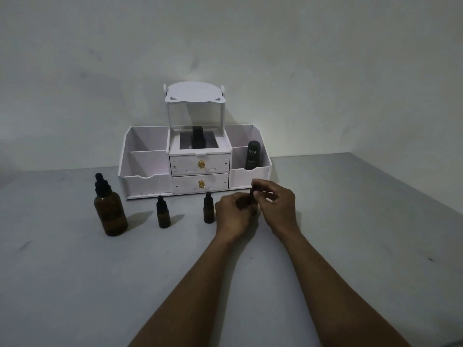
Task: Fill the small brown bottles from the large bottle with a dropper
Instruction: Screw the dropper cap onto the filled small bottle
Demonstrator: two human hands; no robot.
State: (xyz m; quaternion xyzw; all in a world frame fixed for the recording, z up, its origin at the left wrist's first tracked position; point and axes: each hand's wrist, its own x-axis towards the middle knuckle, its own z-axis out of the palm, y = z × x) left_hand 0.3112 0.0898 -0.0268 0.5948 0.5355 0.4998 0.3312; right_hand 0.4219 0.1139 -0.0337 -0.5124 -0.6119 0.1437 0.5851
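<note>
Small brown bottles, three in view, all with black dropper caps. Dim light. Grey counter point(350, 221), matt, with a few faint dark scuffs; it meets a pale, blotchy wall point(250, 46) at the back, and its right edge runs off at an angle.

White organizer point(147, 182) stands against the wall, mid-counter. It has open bays left and right and two drawers in the middle, an upper knob point(201, 164) and a lower knob point(201, 184), both gold. A raised panel stands on top. Dark tube point(252, 156) marked "Kahf" is upright in the right bay. Something dark sits in the middle bay; I cannot tell what it is.

Large bottle point(111, 214), brown and capped, is upright at far left, in front of the organizer's left corner. First small bottle point(163, 216) stands near it to the right. Second small bottle point(208, 211) stands further right, just beside the left grip point(234, 214).

Third small bottle point(252, 197) sits between both hands, mostly hidden. The left grip is curled round its body, narrow. The right grip point(276, 206) pinches the cap end with fingertips from above. Whether its base touches the counter I cannot tell. Both forearms are bare, reaching in from the lower edge.
</note>
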